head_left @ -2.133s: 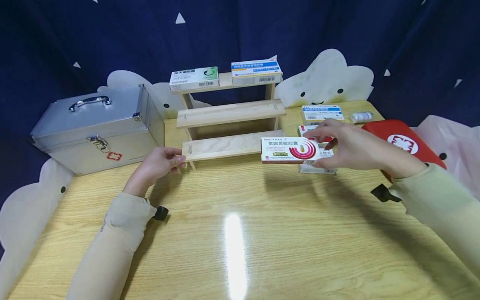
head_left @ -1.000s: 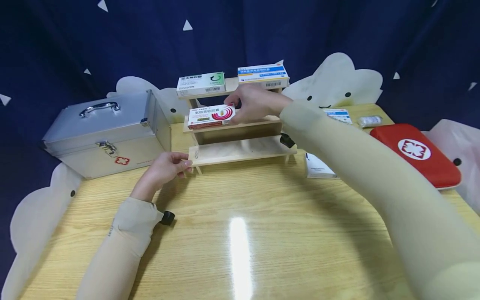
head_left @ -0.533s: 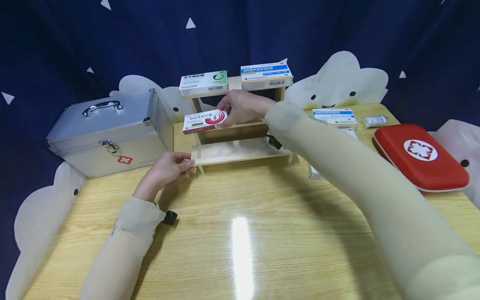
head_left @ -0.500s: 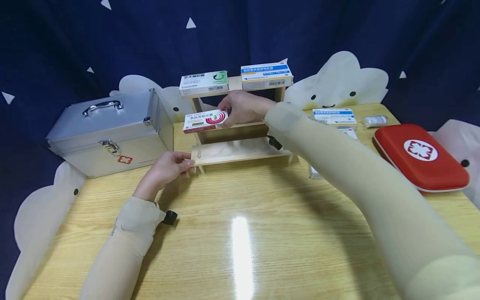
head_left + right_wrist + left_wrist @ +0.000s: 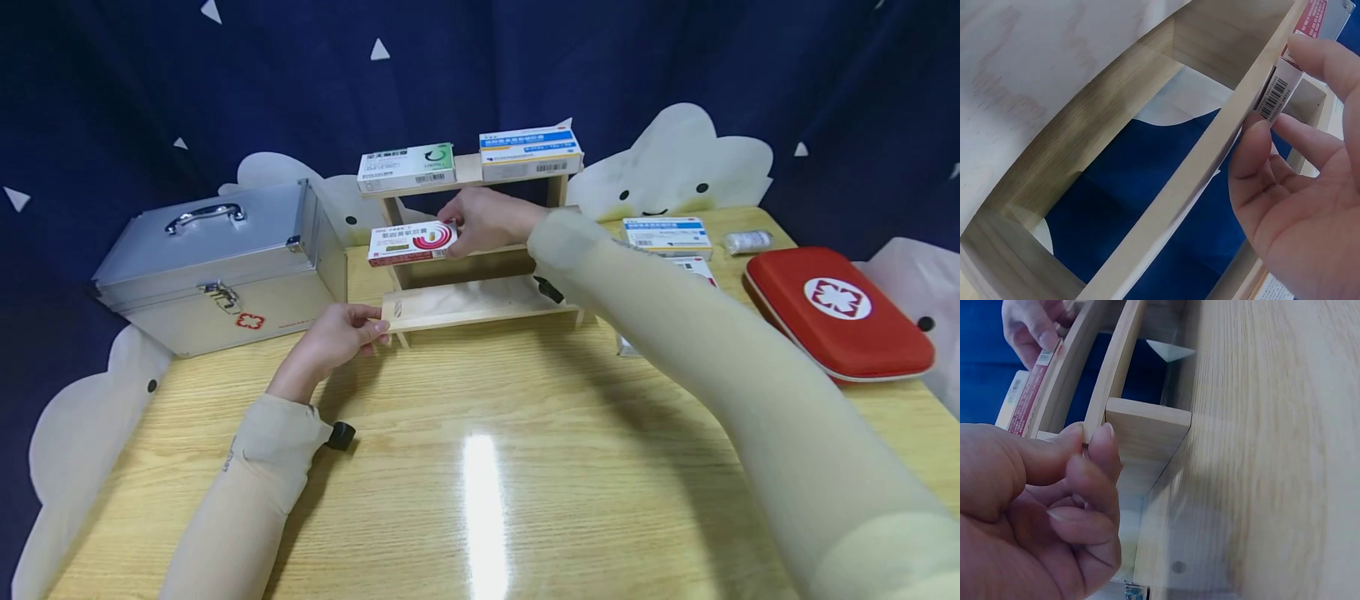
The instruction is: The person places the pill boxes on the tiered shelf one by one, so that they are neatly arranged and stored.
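My right hand pinches the right end of a white and red medicine box at the left part of the middle shelf. In the right wrist view, thumb and fingers hold the box's barcode end close along the board's edge. My left hand grips the front left corner of the lowest board of the three-tier wooden rack; its thumb and forefinger meet on the board's edge in the left wrist view. On the top tier sit a green and white medicine box and a blue and white one.
A silver metal case stands left of the rack. To the right are another blue and white box, further boxes partly behind my right sleeve, a small white roll and a red zip case. A dark blue curtain hangs behind.
My right hand has carried the red and white box leftward from above the boxes on the right to the middle shelf, shifting it only slightly lately. My left hand has kept its grip on the rack.
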Motion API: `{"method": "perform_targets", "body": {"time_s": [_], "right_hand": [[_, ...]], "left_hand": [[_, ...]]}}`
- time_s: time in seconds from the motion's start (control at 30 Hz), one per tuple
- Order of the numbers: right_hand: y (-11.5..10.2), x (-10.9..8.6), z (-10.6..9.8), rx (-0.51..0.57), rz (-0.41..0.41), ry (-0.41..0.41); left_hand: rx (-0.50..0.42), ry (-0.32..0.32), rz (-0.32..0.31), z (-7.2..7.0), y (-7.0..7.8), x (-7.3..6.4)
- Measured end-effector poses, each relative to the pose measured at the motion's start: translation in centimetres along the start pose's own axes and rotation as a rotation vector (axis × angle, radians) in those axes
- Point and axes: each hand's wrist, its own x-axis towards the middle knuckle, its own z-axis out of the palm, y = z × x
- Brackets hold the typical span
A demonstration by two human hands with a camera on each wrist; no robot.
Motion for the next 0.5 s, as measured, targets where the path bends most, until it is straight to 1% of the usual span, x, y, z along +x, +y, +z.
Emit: {"method": "perform_targets", "body": {"time_s": [0.2, 0.5], "right_hand": [[-0.08, 0.06, 0.09, -0.006, 0.031, -0.009], [-0.25, -0.07, 0.17, -0.039, 0.013, -0.021]], "left_hand": [[-0.015, 0.002, 0.003, -0.06, 0.05, -0.08], [-0.005, -0.007, -0.015, -0.28, 0.07, -0.19]]}}
